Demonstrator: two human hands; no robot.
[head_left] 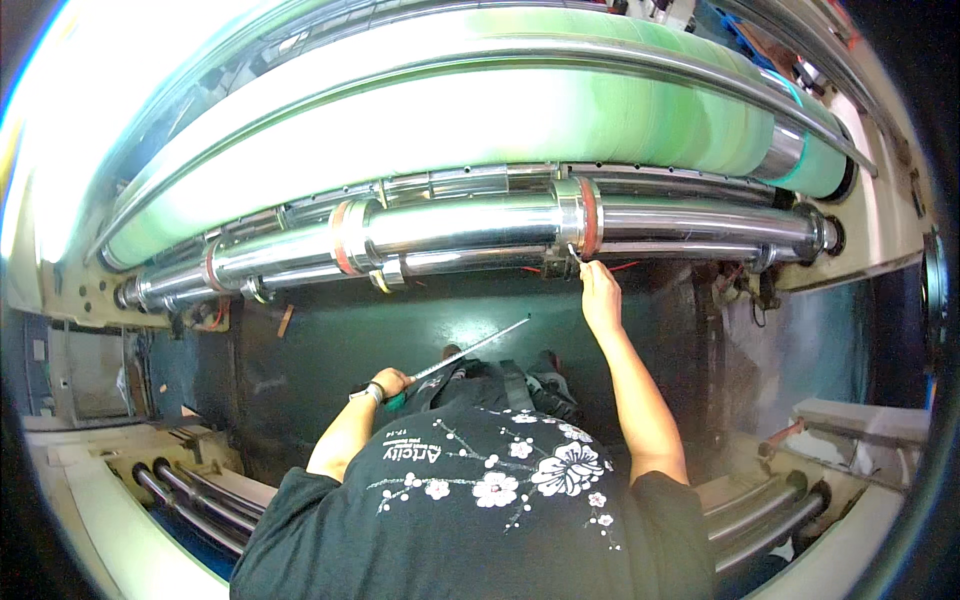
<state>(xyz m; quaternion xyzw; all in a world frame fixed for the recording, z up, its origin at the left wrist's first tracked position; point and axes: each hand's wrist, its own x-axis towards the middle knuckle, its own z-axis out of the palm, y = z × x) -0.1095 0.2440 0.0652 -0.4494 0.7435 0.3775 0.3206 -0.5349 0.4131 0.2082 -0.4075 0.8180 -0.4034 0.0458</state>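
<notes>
Inspector: Long flat steel ruler (470, 350), item one. It sits low in the view over the dark green floor (330, 340), slanting up and to the right from the left hand (392, 381). Grip end is at the hand, far tip is free in the air, touching nothing.

Clerk: State of that hand?

Inspector: Fingers curled together around the ruler's near end. A pale watch band (368, 394) sits on the wrist.

Clerk: And the right hand (598, 292)?

Inspector: Raised, arm stretched up to the polished chrome roller shaft (470, 225). Fingertips meet the shaft's underside just beside the red-edged metal collar ring (584, 217). Fingers look bunched together on a small pale piece there; too small to tell what it is.

Clerk: Surroundings?

Inspector: A second red-edged collar (345, 238) sits further left on the same shaft, well apart from the hand. Above the shaft runs a large pale green film roll (560, 115). Thin grey bars (195, 495) lie at lower left, similar ones (770, 510) at lower right. Person wears a black shirt with white blossom print (500, 480).
</notes>
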